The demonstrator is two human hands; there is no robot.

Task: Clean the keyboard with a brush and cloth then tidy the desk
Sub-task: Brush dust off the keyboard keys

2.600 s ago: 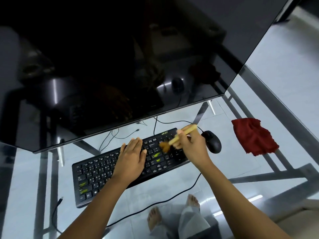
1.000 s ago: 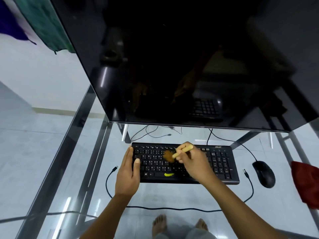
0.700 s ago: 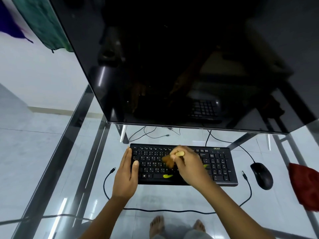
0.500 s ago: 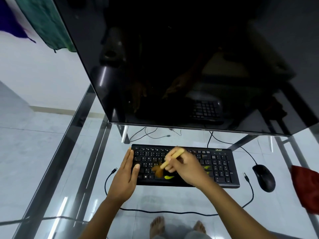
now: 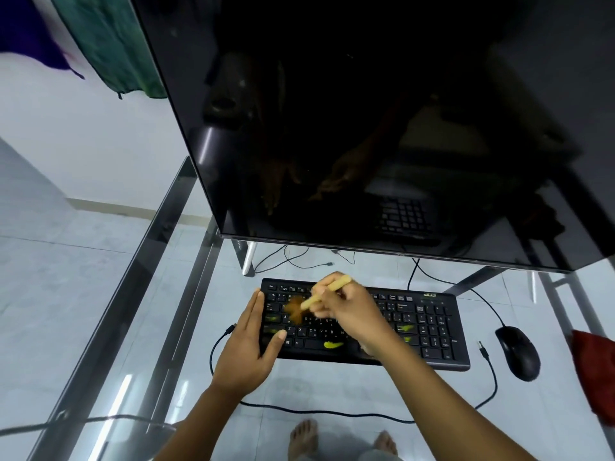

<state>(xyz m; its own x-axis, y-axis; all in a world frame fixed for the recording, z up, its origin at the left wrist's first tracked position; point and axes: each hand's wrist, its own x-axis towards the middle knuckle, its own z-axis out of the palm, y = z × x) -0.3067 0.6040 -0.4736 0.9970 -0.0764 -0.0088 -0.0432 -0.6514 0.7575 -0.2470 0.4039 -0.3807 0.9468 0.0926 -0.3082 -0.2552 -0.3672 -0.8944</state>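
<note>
Moved: my brush has travelled from the keyboard's middle to its left keys, bristles blurred there. My right hand is clamped on the pale handle; my left hand lies flat, fingers together, pinning the keyboard at its left end on the glass desk. Brush: light, soft-tipped, best held mid-handle; red cloth waits far right, beyond the mouse
</note>
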